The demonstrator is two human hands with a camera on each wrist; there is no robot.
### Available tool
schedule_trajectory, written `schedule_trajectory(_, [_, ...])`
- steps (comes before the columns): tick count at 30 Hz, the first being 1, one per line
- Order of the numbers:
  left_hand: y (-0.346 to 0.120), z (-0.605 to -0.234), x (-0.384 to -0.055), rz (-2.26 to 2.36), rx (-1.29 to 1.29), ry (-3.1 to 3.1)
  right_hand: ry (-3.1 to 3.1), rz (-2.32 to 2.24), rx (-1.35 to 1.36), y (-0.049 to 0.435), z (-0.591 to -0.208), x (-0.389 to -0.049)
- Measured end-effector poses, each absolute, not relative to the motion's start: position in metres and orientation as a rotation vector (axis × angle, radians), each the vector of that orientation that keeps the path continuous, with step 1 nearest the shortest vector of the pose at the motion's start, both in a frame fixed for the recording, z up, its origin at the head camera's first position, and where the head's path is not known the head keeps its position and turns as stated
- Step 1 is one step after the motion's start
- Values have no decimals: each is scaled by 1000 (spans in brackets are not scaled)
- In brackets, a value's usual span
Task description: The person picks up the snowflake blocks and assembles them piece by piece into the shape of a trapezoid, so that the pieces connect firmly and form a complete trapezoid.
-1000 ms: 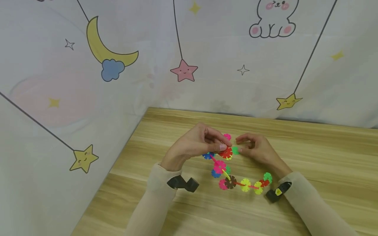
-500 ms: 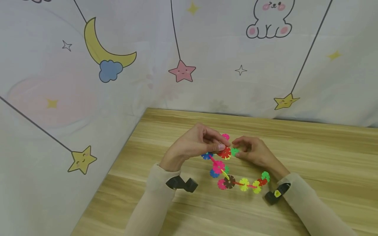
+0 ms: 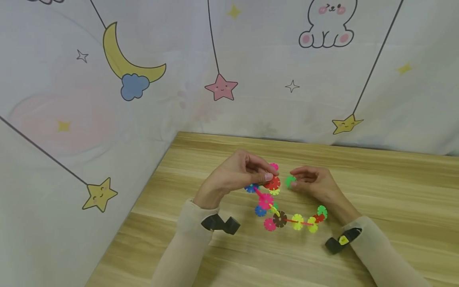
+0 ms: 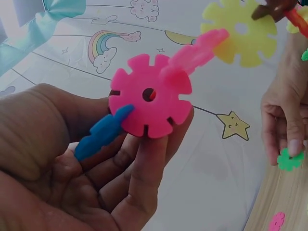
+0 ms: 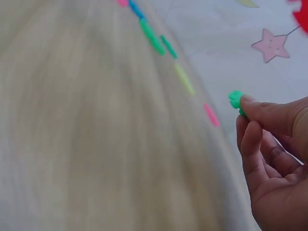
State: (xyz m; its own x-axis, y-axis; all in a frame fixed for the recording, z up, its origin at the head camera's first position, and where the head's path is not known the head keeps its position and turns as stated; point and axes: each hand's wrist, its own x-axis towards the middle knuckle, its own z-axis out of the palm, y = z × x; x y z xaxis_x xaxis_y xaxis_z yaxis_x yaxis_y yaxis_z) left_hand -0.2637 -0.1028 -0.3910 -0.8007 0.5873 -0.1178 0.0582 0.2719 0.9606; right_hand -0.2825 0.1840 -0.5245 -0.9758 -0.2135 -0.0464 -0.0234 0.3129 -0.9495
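My left hand [image 3: 236, 171] pinches a red snowflake disc [image 3: 274, 183], part of a chain of notched plastic discs in the head view. From there the chain runs down and right, past a brown disc [image 3: 280, 219] and yellow disc [image 3: 297, 221]. A pink disc [image 4: 149, 96] with a blue disc [image 4: 103, 132] slotted into it hides part of the left fingers in the left wrist view. My right hand [image 3: 317, 181] pinches a loose green disc [image 3: 290, 182] by its edge, with a small gap between it and the red disc.
Beneath both hands is a wood-grain table [image 3: 401, 199]. A printed curtain [image 3: 272, 107] hangs along its back and left edges. Several loose discs, among them a pink disc [image 5: 211, 114], lie on the table. The chain's green end disc [image 3: 322, 211] sits near the right wrist.
My right hand first moved slightly left with the green disc, close to the red one, then drew back right, widening the gap. The left hand stays nearly still.
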Motion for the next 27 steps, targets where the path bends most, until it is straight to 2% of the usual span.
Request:
schedule_trajectory(11, [-103, -390, -263, 1582, 542, 2099, 2378, -1899, -267, 182, -472, -256])
schedule_trajectory(22, [-101, -391, -263, 1636, 541, 2051, 2307, -2010, -460, 174, -448, -234])
schedule_trajectory(27, [-101, -391, -262, 1659, 531, 2025, 2277, -2070, -469, 167, -439, -224])
